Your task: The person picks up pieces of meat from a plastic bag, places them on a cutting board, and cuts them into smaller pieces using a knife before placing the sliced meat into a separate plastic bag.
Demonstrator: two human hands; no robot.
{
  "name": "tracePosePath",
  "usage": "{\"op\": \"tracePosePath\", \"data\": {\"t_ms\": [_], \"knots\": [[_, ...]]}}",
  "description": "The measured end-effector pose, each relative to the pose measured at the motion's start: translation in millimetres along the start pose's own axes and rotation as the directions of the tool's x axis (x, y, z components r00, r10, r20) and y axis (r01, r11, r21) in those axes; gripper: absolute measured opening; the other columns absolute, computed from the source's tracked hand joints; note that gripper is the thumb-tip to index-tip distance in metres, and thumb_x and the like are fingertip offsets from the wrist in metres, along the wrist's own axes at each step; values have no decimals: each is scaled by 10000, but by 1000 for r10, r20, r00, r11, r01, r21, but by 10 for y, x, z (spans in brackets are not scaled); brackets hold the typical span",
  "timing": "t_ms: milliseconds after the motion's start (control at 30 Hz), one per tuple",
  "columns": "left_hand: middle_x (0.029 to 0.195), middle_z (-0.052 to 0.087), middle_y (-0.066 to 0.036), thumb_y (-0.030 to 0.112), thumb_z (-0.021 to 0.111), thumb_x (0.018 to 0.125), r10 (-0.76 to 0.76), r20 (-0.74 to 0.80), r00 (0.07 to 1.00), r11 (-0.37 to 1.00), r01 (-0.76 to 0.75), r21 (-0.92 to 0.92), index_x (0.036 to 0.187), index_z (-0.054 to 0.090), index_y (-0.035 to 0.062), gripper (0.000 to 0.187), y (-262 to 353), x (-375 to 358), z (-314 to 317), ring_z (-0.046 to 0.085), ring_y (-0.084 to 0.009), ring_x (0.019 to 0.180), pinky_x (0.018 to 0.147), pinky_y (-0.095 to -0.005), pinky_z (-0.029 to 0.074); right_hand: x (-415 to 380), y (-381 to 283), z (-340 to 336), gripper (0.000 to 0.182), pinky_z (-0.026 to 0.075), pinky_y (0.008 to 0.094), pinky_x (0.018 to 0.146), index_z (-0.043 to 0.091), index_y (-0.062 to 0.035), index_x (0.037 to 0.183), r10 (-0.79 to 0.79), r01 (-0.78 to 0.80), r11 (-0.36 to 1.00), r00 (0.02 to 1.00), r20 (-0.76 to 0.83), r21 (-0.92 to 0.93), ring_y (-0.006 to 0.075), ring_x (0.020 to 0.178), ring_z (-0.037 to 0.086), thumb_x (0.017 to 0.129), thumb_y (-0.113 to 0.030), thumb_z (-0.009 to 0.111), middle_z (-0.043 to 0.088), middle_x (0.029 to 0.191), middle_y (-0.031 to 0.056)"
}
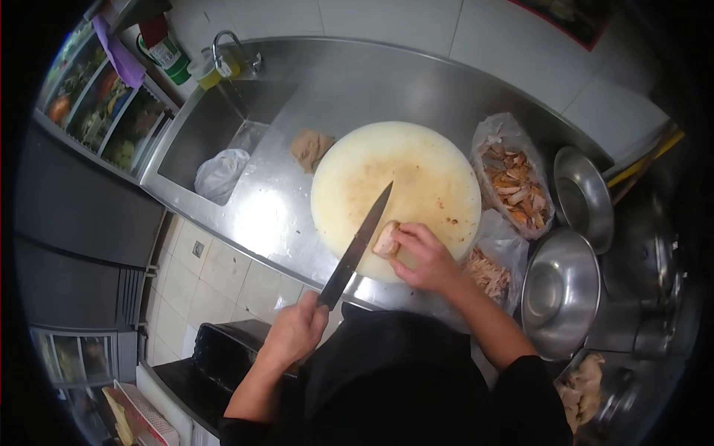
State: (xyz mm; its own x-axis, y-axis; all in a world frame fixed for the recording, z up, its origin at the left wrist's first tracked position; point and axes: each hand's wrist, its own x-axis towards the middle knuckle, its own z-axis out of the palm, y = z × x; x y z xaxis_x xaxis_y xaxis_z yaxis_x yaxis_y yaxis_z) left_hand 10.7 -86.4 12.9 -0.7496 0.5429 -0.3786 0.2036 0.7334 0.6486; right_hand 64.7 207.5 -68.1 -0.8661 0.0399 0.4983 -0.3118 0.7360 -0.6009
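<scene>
My left hand (296,327) is wrapped round the handle of a long kitchen knife (357,245), whose blade points up across the near left edge of the round cutting board (416,141). Between the fingers of my right hand (428,260) is a small pale piece of cooked meat (386,239), held over the board just right of the blade. Brown stains and a few small scraps mark the board. To its right, a plastic bag (491,134) holds sliced browned meat (518,186). A second bag (506,230) with shredded pale meat (487,273) lies near my right forearm.
Steel bowls (561,293) stand at the right, beyond the bags. A crumpled brown cloth or paper (311,150) touches the board's left side. Farther left is a sink (201,126) with a running faucet (227,44) and a white plastic bag (222,175).
</scene>
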Motion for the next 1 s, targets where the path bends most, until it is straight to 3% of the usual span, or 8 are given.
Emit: {"op": "tracePosePath", "data": {"t_ms": [67,167,467,767,1000], "knots": [[799,652,-306,212,577,988,42,6,999,995,-43,86,1033,513,13,214,-69,-96,15,635,-525,825,721,-573,494,-22,-16,-12,468,557,371,927,650,7,1176,24,-25,1000,1000,16,20,328,1065,645,750,-91,818,595,1200,177],[773,646,-297,209,590,977,45,28,999,995,-47,88,1006,510,19,208,-115,-235,0,636,-517,805,712,-574,492,-55,-11,50,470,560,373,917,638,32,1153,-41,36,996,997,-69,-78,342,1062,640,749,-104,834,589,1187,185],[738,639,-280,205,604,960,90,30,995,987,-94,129,998,523,25,202,-305,-415,-34,636,-506,760,699,-578,504,-75,-19,106,415,568,381,871,624,18,1093,5,-18,994,992,-123,-107,338,1039,643,756,-103,833,592,1163,176],[775,653,-292,222,577,983,-60,122,991,977,33,209,1017,495,35,208,-46,-211,50,634,-521,779,722,-600,495,-3,-33,66,378,569,372,863,631,18,1068,-43,29,994,989,-138,-107,330,1006,654,753,-85,814,604,1130,168],[792,653,-308,234,552,1002,-63,235,970,968,3,250,1046,486,21,227,78,63,-29,627,-535,821,744,-596,491,-75,39,78,345,570,373,848,636,7,1020,46,-63,993,985,-164,-96,330,992,661,737,-81,814,615,1106,166]]}}
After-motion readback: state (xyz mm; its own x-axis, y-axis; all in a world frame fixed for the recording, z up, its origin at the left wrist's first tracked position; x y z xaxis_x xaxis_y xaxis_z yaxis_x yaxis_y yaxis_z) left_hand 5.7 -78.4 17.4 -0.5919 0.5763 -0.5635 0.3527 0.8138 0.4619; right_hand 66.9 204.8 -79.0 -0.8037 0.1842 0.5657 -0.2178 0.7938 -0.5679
